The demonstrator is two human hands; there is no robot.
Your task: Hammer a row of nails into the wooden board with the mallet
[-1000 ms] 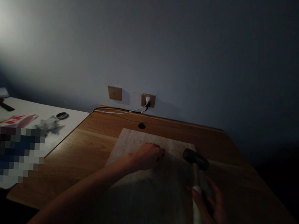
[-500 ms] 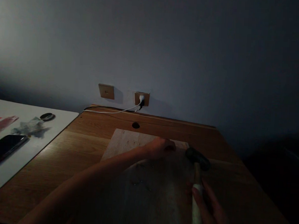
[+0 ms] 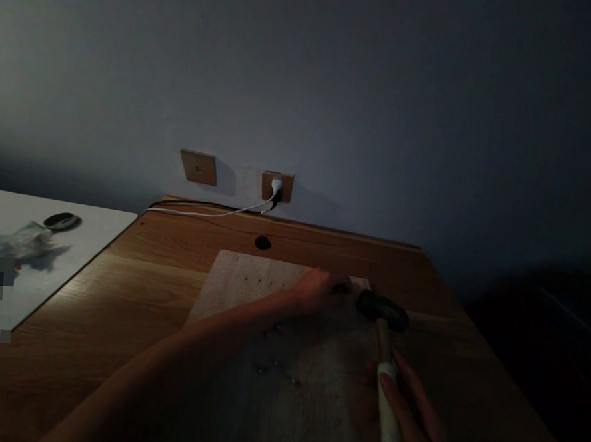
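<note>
My right hand (image 3: 409, 408) grips a hammer (image 3: 386, 413) by its pale handle. The dark hammer head (image 3: 384, 310) is held over the right edge of a wooden board (image 3: 232, 267). My left hand (image 3: 321, 290) rests at the far right part of the board, close to the hammer head, with its fingers closed. What they hold, if anything, is too dark to make out. Several small thin metal pieces, perhaps nails (image 3: 293, 382), lie loose on the board. A row of small dark dots (image 3: 259, 280) runs along its far left part.
The board lies on a wooden table (image 3: 136, 284). A white surface (image 3: 99, 226) adjoins on the left, with a crumpled clear plastic bag (image 3: 24, 244) and a dark round object (image 3: 62, 221). Behind, a wall socket (image 3: 277, 188) has a plug and cables. A hole (image 3: 263, 242) pierces the table.
The view has shifted slightly. The hammer head has come a little nearer to my left hand. Both hands keep their closed hold.
</note>
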